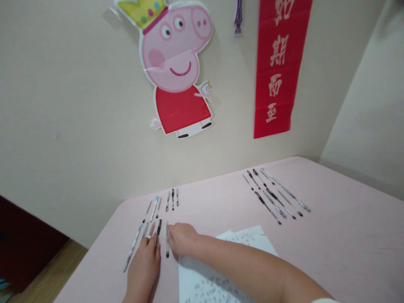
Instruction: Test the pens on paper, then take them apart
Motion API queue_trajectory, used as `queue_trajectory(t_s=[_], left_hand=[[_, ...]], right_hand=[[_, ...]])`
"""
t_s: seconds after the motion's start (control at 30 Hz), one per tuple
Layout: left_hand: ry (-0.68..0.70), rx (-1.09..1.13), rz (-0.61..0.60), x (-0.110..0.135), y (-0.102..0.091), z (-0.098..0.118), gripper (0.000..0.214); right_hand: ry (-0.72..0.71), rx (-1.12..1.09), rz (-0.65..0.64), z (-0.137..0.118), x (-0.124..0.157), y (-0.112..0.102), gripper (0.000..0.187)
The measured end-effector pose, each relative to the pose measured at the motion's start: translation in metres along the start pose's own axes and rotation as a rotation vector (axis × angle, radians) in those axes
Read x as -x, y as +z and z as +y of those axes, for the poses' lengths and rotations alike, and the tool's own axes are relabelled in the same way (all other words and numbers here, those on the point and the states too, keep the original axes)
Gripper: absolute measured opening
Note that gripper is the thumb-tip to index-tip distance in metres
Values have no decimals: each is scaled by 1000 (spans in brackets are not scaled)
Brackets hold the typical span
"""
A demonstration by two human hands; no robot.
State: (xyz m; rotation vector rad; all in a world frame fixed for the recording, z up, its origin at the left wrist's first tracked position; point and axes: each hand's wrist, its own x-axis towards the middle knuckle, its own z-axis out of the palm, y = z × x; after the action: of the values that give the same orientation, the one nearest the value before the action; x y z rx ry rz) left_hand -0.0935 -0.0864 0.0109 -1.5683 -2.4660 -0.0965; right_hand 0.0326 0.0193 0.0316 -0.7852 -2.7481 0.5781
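On a pink table lies a left group of pens in rows and a right group of pens laid side by side. My left hand rests flat beside the left group, fingertips touching a black pen. My right hand reaches across from the right, its fingers curled on a pen lying next to that black one. A sheet of white paper with handwriting lies under my right forearm.
The table stands against a cream wall with a cartoon pig sticker and a red banner with white characters. Wooden floor shows past the table's left edge.
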Motion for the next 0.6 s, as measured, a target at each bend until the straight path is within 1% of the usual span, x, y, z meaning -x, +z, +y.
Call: queue_trajectory(t_s=[0.07, 0.1, 0.17, 0.27, 0.33, 0.4, 0.47, 0.53, 0.6], left_hand=[[11, 35, 62, 0, -1, 0, 42], [17, 58, 85, 0, -2, 1, 42], [46, 109, 109, -1, -4, 4, 39], [101, 151, 92, -1, -6, 12, 35], [116, 148, 57, -1, -7, 17, 36], [117, 139, 15, 0, -8, 21, 37], [104, 136, -39, 1, -8, 23, 36], [80, 135, -86, 1, -8, 23, 35], [69, 138, -100, 1, -7, 22, 35]], right_hand=[[87, 56, 78, 31, 1, -18, 31], [183, 112, 99, 50, 2, -29, 31], [306, 173, 132, 93, 7, -54, 32], [505, 272, 149, 158, 21, -88, 35], [612, 341, 159, 191, 35, -105, 34], [682, 400, 166, 215, 48, -115, 34], [729, 436, 156, 229, 57, -120, 36], [761, 447, 124, 237, 61, -120, 35], [774, 438, 81, 239, 60, -118, 34]])
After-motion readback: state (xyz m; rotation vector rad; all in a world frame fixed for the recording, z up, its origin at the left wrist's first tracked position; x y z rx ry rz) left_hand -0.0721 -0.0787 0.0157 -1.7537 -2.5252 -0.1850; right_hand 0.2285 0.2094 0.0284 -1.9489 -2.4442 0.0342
